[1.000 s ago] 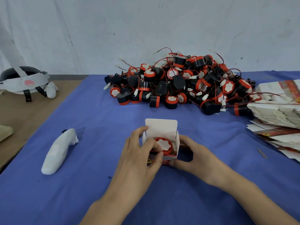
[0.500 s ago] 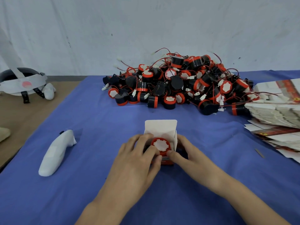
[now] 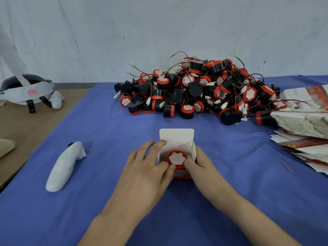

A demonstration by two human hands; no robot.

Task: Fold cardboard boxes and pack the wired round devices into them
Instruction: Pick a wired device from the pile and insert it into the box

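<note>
Round device (image 3: pixel 177 159): red rim, white face turned up, sitting in the open mouth of the small cardboard box (image 3: pixel 176 139), its top not sunk below the front edge.
Small cardboard box: upright on the blue-covered worktop (image 3: pixel 106 132), near the middle and close to the person; the white lid flap stands up at the back and a side flap is raised on the right.
Left hand (image 3: pixel 145 172): grasping the box's left side, fingers (image 3: pixel 160 144) curled toward the back wall, thumb tip on the device's near rim.
Right hand (image 3: pixel 203 166): clasping the box's right side, thumb tip on the device's near-right rim; its other fingers are mostly hidden behind the box.
Pile of devices (image 3: pixel 195 91): black-and-red units tangled in red wires, heaped at the far side against the wall.
Flat box blanks (image 3: pixel 301 119): stacked at the right edge, touching the pile.
White controller (image 3: pixel 64 166): lying well left of the hands.
Headset (image 3: pixel 26 91): far left, on the bare brown surface.
</note>
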